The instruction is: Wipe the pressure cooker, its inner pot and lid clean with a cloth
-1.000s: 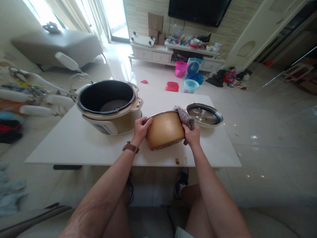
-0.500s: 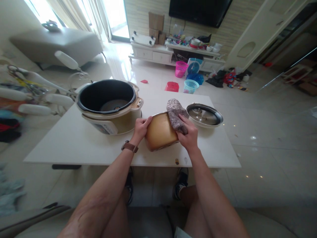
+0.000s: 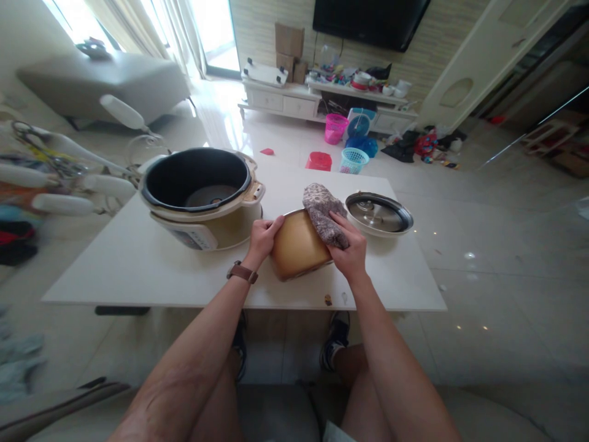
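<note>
White table (image 3: 138,258) carries cooker base (image 3: 202,196) and lid (image 3: 380,213). Inner pot (image 3: 297,248) tilted near front edge: left hand (image 3: 263,238) grips its rim, right hand (image 3: 350,248) presses cloth (image 3: 322,212) against it.

A glossy pale tiled floor (image 3: 483,202) mirrors daylight from a curtained window (image 3: 184,24) at the far left. A grey sofa (image 3: 105,83) stands below it. On the textured far wall hangs a dark television (image 3: 368,21) above a low white cabinet (image 3: 294,101), cluttered on top. Pink (image 3: 335,127) and blue (image 3: 353,160) baskets sit on the floor beyond the white tabletop (image 3: 138,264).
</note>
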{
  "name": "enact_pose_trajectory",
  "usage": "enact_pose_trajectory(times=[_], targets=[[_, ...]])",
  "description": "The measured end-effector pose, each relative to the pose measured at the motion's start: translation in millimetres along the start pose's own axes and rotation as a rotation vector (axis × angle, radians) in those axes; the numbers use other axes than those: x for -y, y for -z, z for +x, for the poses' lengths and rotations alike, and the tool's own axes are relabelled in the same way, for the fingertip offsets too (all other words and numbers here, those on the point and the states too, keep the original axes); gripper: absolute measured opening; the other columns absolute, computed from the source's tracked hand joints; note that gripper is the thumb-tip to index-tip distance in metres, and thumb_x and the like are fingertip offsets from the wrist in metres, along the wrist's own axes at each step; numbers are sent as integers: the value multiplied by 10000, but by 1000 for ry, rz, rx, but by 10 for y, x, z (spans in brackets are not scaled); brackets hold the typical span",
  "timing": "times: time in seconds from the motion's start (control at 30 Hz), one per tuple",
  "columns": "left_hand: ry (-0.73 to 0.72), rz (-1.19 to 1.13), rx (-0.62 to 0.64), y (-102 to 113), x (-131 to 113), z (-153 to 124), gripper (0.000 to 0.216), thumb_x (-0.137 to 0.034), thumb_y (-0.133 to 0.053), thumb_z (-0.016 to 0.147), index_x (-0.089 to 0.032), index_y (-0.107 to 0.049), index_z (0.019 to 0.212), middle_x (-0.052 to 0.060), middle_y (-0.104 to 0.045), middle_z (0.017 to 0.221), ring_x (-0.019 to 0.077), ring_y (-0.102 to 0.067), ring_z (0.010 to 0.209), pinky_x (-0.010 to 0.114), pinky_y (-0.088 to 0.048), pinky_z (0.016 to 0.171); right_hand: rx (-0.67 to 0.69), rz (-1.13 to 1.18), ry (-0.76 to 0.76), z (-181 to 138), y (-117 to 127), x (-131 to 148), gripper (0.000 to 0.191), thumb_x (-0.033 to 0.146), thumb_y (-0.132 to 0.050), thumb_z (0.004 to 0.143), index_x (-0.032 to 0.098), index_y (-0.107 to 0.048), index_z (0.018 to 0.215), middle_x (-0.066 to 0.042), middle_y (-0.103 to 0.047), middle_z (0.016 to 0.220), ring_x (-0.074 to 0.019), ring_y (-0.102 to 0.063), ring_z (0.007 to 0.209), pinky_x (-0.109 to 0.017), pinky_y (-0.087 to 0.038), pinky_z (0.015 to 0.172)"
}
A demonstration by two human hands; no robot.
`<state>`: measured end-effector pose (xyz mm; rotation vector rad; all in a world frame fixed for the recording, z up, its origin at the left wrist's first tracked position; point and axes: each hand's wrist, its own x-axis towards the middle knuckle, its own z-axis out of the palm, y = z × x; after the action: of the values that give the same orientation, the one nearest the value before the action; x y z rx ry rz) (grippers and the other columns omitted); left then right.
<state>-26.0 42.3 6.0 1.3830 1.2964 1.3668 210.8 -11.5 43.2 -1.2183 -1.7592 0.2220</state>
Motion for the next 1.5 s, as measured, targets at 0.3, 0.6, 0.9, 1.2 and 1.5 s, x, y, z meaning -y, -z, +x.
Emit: enact_pose_trajectory(times=[0.3, 0.6, 0.9, 1.2, 1.5], targets=[[3, -28, -11, 33, 63, 9, 723, -727, -656, 805, -219, -257, 481, -41, -186, 526, 75, -168, 521, 289, -85, 512, -238, 149, -668, -23, -154, -473, 305, 464, -717, 746, 163, -726, 692, -25, -678, 616, -238, -640, 668, -336, -491, 641], [4, -41, -7, 51, 109, 15, 738, -747, -667, 794, -216, -270, 469, -41, -192, 518, 74, -167, 519, 289, -78, 509, -189, 83, -460, -39, -104, -331, 288, 429, -672, 814, 161, -777, 810, -61, -755, 742, -279, -712, 794, -362, -539, 727], [19, -79, -19, 23, 147, 23, 746, -730, -693, 796, -210, -270, 469, -39, -218, 509, 72, -175, 514, 282, -82, 500, 83, -25, 90, -15, 50, 50, 497, 268, -642, 823, 260, -741, 1310, -73, -708, 1414, -320, -626, 1363, -486, -473, 1131], [266, -229, -230, -40, 154, 19, 655, -738, -742, 757, -203, -438, 535, -44, -373, 531, 81, -319, 518, 247, -210, 472, -366, 224, -552, -22, -62, -367, 385, 497, -692, 818, 140, -780, 932, -101, -802, 920, -304, -730, 945, -417, -574, 877], [489, -347, -393, -170, 279, 41, 517, -644, -812, 748, -137, -722, 796, 48, -686, 737, 179, -634, 728, 258, -453, 603, -284, 1, -255, -146, -207, -178, 523, 395, -530, 949, 189, -636, 1418, -154, -668, 1436, -326, -551, 1428, -551, -420, 1185]])
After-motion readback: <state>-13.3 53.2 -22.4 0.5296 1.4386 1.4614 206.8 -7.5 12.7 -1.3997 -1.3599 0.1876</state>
